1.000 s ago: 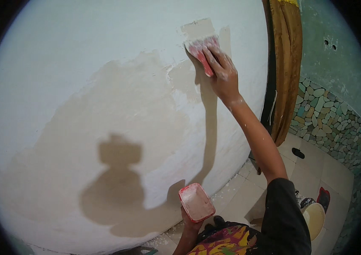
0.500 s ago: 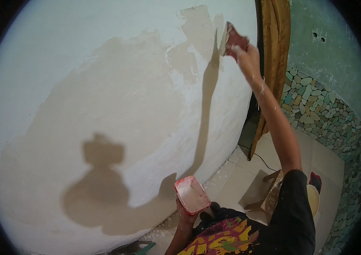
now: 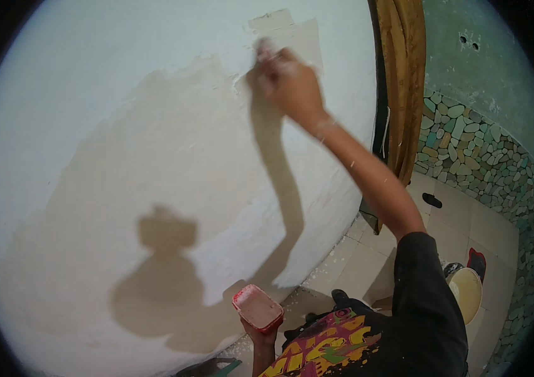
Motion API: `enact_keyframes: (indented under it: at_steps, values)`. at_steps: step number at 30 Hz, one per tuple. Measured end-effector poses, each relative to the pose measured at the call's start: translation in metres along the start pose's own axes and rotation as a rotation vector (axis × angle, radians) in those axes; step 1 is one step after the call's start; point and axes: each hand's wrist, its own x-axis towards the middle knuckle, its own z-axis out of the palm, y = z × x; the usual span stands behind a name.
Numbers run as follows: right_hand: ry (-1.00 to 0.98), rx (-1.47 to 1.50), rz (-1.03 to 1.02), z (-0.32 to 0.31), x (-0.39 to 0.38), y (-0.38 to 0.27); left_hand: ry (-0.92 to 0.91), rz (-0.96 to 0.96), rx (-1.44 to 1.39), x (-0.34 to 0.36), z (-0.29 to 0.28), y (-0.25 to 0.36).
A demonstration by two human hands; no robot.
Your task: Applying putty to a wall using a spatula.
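Observation:
My right hand [image 3: 293, 85] is closed on a reddish scraper [image 3: 265, 51], blurred by motion, held against or very near the white wall [image 3: 91, 94]. A fresh beige patch of filler [image 3: 301, 44] lies at the upper middle, beside the scraper, and a larger beige area spreads below and left. My left hand [image 3: 255, 332] grips a red rectangular tub [image 3: 257, 306] of pale paste low in front of me, near my paint-marked shirt. My arm's long shadow runs down the wall.
A wooden frame [image 3: 399, 75] borders the wall at right. Beyond are a green wall [image 3: 486, 63] with two holes, pebble tiling [image 3: 461, 141] and a tiled floor [image 3: 442, 226]. A black sandal [image 3: 432, 200] and a pale bucket [image 3: 466, 295] are on the floor at right.
My right hand rose rightward, then swept down and left with the scraper, its blade now blurred. The upper beige patch has widened. The tub sits a little further left and lower in view.

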Motion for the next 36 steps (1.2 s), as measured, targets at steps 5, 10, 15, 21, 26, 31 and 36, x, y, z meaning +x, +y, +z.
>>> enact_keyframes:
  at_steps: [5,10,15,21,26,31,36]
  values:
    - [-0.225,0.032,-0.177,-0.020,-0.045,-0.094,-0.030,-0.014,0.049,0.019,0.010,-0.020]
    - [-0.079,0.266,-0.102,-0.036,-0.047,-0.040,0.047,-0.075,-0.007,0.043,0.000,-0.043]
    - [0.078,0.151,0.122,-0.048,-0.031,0.081,0.089,-0.081,-0.062,0.045,-0.005,-0.052]
    - [0.062,0.257,0.368,-0.020,-0.035,0.152,0.127,0.004,-0.026,0.041,0.009,-0.056]
    - [0.090,0.330,0.148,-0.008,-0.078,0.046,0.142,0.054,-0.060,0.046,0.015,-0.067]
    - [-0.093,0.383,-0.015,-0.017,-0.098,-0.008,0.084,0.019,-0.036,0.051,0.030,-0.074]
    - [-0.027,0.356,-0.012,-0.033,-0.074,0.057,0.136,-0.014,-0.033,0.071,0.039,-0.087]
